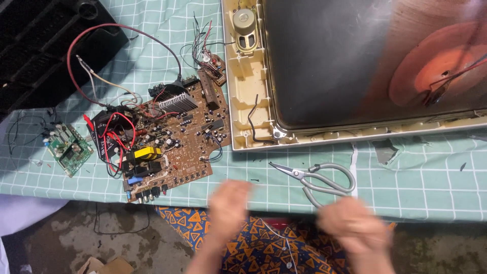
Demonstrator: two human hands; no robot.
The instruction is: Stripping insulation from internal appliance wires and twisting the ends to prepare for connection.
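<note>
Left hand (228, 205): blurred, low in the middle of the frame at the near edge of the tabletop; fingers look loosely curled, holding nothing I can make out, though the blur leaves it uncertain
Right hand (355, 223): blurred too, lower right of centre, just below the scissors; I cannot tell whether it is spread or curled
Scissors (317, 176): grey metal, thin pointed blades aimed left, wide looped handles to the right; flat on the cloth just above the right hand, not clearly touched
Circuit board (172, 137): large brown board left of centre, crowded with small parts, a ribbed metal block, a yellow block, red and black wires looping off its left side
Small board (67, 147): green, at the left edge, well apart from the hands
Television shell (243, 81): cream plastic frame, upper right, lying face down with an oval speaker in its corner
Picture tube (345, 61): dark, smooth, glossy curved back, with a reddish round patch at far right
Tabletop (406, 182): covered by pale green cloth with a white grid
Patterned cloth (253, 243): blue and orange triangles, under the hands
</note>
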